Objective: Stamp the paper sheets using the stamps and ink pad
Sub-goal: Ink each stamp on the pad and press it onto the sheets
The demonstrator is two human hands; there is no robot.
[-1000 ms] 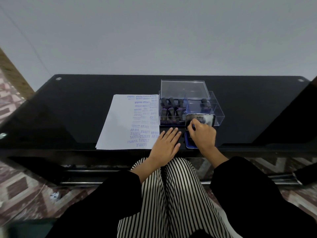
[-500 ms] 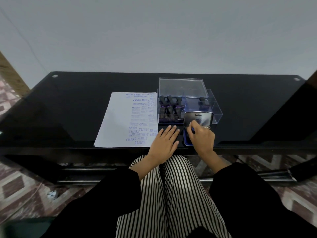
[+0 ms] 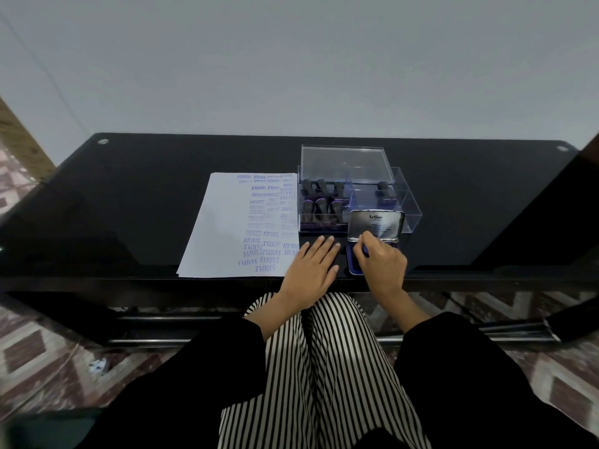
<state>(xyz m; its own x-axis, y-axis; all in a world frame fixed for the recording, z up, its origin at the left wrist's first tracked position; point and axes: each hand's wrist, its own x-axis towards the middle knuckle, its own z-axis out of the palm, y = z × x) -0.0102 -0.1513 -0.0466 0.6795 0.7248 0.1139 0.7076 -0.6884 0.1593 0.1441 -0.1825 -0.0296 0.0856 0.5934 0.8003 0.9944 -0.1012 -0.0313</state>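
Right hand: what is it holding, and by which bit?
The right hand's fingers pinch a small dark stamp by its handle, over the ink pad. The stamp is mostly hidden.

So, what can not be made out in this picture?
Head view only.
- The held stamp in the right hand: nearly all hidden by that hand, only a dark blue tip shows.
- The ink pad: surface mostly covered by the same hand.
- Small print on the ink pad lid: too small.
- Faces of the stamps in the clear box: face down, dark.
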